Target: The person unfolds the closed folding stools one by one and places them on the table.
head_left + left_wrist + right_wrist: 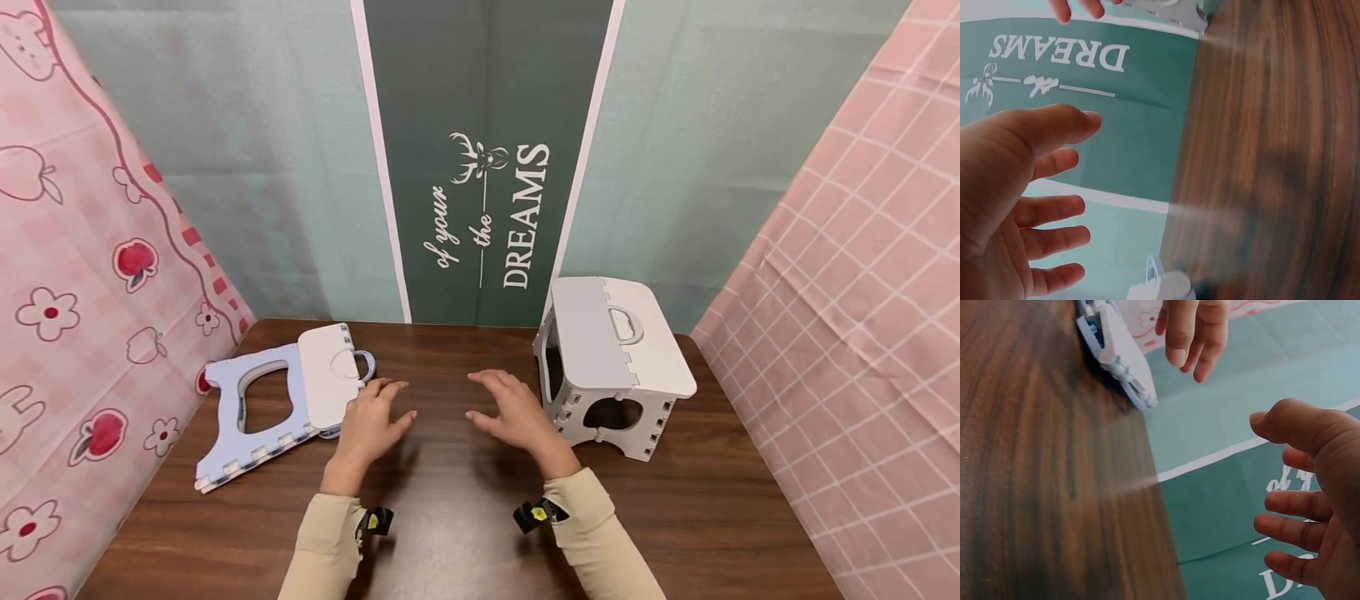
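Just beside left grip point(369, 423), folded blue-white stool point(301, 396), flat

Your L hand point(370, 427) is nr the folded blue/wht stool point(302, 392), your R hand point(519, 414) nr the opened grey/wht stool point(596, 350), both w/ fingers relaxed above the brn tbl point(450, 517).

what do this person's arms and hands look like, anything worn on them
The left hand and right hand are without gloves. The person wears beige sleeves and, at each wrist, a small black device with a yellow mark.
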A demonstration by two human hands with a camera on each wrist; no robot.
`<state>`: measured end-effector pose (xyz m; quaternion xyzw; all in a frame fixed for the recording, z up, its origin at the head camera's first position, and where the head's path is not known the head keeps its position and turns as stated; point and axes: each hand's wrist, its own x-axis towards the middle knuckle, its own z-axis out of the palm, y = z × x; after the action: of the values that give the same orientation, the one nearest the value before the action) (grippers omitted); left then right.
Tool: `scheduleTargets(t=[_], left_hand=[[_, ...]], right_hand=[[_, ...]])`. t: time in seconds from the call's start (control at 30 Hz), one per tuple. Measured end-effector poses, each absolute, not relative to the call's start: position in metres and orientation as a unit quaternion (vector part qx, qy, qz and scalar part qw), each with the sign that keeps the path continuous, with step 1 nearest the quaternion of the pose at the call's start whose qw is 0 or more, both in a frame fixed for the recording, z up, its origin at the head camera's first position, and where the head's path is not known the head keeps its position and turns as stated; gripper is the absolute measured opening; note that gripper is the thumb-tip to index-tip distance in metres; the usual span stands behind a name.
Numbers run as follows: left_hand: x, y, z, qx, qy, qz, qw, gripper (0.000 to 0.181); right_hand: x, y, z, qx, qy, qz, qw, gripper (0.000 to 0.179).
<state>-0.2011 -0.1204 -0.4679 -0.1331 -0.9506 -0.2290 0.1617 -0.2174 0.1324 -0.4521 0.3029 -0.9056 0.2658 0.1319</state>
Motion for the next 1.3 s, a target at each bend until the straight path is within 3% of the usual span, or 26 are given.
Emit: scheduleTargets(t=[0.47,0.97,1.3], left_hand=[[-0.194,-0.165,-0.476,-0.087,-0.96,-0.217,0.154,0.049],[-0.187,-0.212,-0.478,-0.055,-0.962,-0.211,0.162,0.049],[-0.182,-0.23,-0.483,-0.035,-0.962,-0.236,0.135,0.048]], right_hand=[[-0.226,0.11,-0.472,0.292,-0.905,0.305,0.043,0.063],[-0.232,0.082,-0.489,0.322,-0.873,0.365,0.011,0.062],[-0.236,0.067,-0.5,0.314,-0.866,0.39,-0.016,0.062]])
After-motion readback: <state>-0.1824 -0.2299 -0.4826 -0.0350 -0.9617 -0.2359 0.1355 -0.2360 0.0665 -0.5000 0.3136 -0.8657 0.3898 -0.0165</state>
